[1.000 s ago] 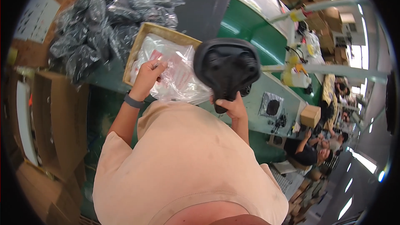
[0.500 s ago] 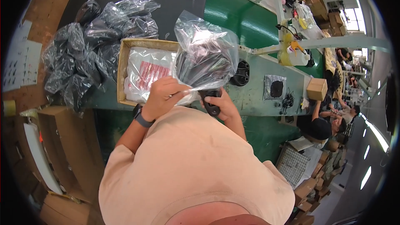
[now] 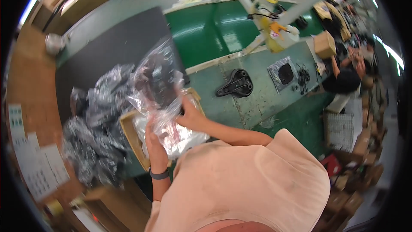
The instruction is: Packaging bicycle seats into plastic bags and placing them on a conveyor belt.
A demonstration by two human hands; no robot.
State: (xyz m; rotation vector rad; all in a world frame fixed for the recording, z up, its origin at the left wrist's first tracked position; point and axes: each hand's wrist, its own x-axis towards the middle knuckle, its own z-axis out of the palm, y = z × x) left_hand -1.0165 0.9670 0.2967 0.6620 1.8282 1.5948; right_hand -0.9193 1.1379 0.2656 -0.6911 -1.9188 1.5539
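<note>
A black bicycle saddle in a clear plastic bag [image 3: 158, 79] is held up at the left, above the box and beside the pile. My right hand [image 3: 191, 115] is closed on its right side, the fingers partly hidden by film. My left hand [image 3: 156, 145] holds the lower, loose end of the bag; motion blurs its fingertips. Beneath both hands, a cardboard box [image 3: 131, 134] contains flat clear plastic bags [image 3: 182, 139] with red print. A bare black saddle [image 3: 238, 84] lies on the green bench to the right, its nose toward the left.
Several bagged saddles [image 3: 101, 124] are heaped at the left. A small bag with a black piece [image 3: 284, 73] and loose black parts [image 3: 303, 79] lie farther right. A metal frame [image 3: 253, 45] rises over the bench. A co-worker [image 3: 345, 79] is at the far right near a carton [image 3: 324, 45].
The bagged saddle has moved left over the box, carried by both hands. Its nose, bare in my right hand before, is now covered by film. My view has swung left.
</note>
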